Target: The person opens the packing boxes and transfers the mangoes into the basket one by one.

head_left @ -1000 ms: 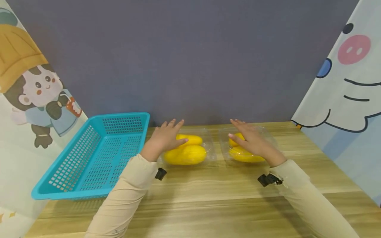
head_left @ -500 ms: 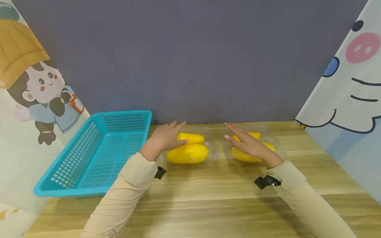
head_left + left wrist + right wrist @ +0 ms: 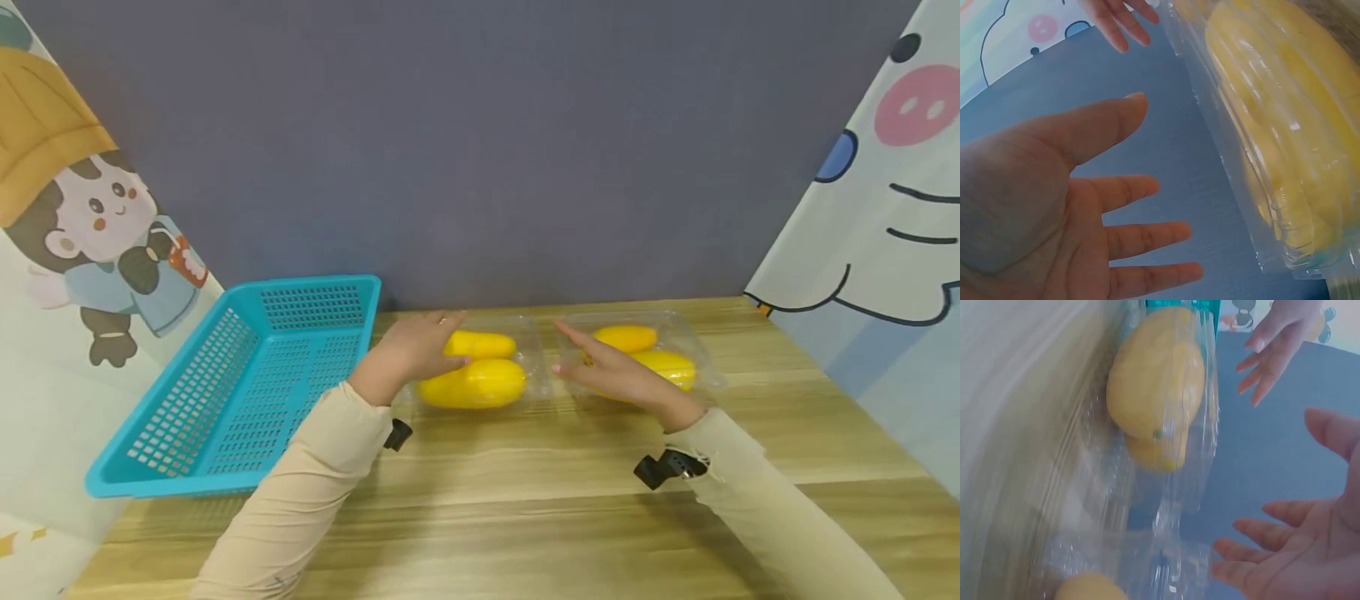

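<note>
Two clear plastic boxes stand side by side on the table, each with yellow oblong fruits inside. My left hand (image 3: 412, 354) hovers over the left side of the left box (image 3: 534, 350), covering part of its fruits (image 3: 480, 385). Over the left part of the right box (image 3: 697, 333) is my right hand (image 3: 622, 375), partly hiding the fruits (image 3: 663, 368). In the left wrist view the left hand (image 3: 1041, 200) has spread fingers, apart from the box wall. The right wrist view shows the right hand (image 3: 1310, 550) with extended fingers and nothing held.
A turquoise perforated basket (image 3: 180, 481) stands left of the boxes, beside my left forearm. Behind everything rises a grey panel (image 3: 487, 167). Printed cartoon sheets flank the wood-grain table (image 3: 510, 533) on both sides.
My right hand has shifted left and slightly down, uncovering more of the right box's fruits. The left hand stays almost in place. The boxes stand about where they were.
</note>
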The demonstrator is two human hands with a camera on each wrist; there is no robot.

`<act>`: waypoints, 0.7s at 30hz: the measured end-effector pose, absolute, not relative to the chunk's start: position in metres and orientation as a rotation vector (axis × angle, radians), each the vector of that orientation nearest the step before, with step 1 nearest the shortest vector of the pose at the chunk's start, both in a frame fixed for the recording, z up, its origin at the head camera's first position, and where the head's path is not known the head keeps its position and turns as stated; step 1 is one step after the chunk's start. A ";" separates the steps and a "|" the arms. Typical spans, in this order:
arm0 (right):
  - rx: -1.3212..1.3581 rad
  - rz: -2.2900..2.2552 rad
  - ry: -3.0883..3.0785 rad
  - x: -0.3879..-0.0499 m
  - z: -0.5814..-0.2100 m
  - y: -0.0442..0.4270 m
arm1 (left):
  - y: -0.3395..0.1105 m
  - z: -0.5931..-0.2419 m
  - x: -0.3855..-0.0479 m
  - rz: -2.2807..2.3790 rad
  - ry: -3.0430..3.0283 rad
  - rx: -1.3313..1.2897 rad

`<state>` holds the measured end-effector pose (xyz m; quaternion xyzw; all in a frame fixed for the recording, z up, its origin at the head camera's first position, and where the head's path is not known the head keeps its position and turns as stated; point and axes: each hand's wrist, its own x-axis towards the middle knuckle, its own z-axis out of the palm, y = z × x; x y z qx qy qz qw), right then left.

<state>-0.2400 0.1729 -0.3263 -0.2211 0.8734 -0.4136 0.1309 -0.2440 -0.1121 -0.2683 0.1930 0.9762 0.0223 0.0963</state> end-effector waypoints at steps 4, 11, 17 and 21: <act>-0.628 -1.230 2.517 -0.237 -0.328 0.166 | -0.114 -0.269 -0.243 0.051 2.878 0.567; -0.667 -1.231 2.576 -0.231 -0.329 0.153 | -0.116 -0.265 -0.241 0.034 2.843 0.537; -0.689 -1.252 2.605 -0.227 -0.333 0.141 | -0.117 -0.264 -0.240 0.010 2.834 0.535; -0.635 -1.252 2.624 -0.226 -0.338 0.137 | -0.118 -0.267 -0.241 -0.033 2.837 0.547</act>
